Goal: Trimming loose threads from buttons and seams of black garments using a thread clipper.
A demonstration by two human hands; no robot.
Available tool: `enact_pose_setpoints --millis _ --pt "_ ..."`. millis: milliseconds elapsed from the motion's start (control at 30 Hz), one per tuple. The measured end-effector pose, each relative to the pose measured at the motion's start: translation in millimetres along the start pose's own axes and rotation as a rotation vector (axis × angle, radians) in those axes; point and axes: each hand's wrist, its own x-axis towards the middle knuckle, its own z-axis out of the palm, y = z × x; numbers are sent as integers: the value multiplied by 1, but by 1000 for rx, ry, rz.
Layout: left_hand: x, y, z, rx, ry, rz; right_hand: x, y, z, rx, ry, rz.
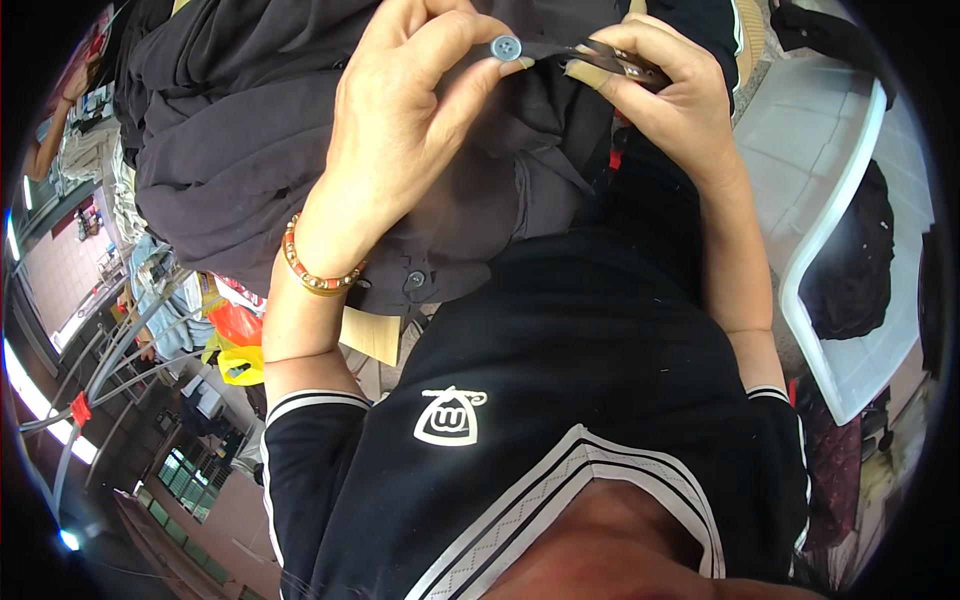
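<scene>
- Left hand: thumb and index finger pinched on a grey-blue four-hole button, face toward the camera, near the upper edge of view. Whether it is sewn on: cannot tell.
- Right hand: thumb and fingers closed around a dark object, shiny in places; kind unclear.
- Between the hands: short gap, bridged by a narrow dark strip running off from the button.
- Left wrist: red and gold bracelet, just above the dark cloth.
- Dark cloth: heaped in folds under and left of the left hand. Lower edge lies beside the black shirt; a second button sits near that edge.
- Right side: pale bin, near rim curving close along the right forearm, a narrow gap between; black cloth inside.
- Lower left, past the cloth's edge: yellow bag, near the left elbow.
</scene>
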Motion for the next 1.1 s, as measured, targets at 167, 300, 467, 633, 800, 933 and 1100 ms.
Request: enact_pose_setpoints --millis 167,300,467,633,800,933,1100 --pt "-16 12 -11 -133 109 -154 2 -30 -3 256 -41 -177" --pt "-32 15 -19 -159 236 -82 0 -53 2 323 -8 -236" --pt "-53 12 -5 -370 381 -59 3 -74 10 426 -119 -251" --pt "-59 18 2 -638 438 -259 9 -88 22 410 -97 -327" --pt "-61 14 6 -853 512 -319 12 -82 24 254 -130 -380" --pt "-63 10 7 -919 514 -348 17 -69 18 178 -257 -322" --pt "-56 16 5 -856 449 -365 23 -78 -1 220 -136 -130"
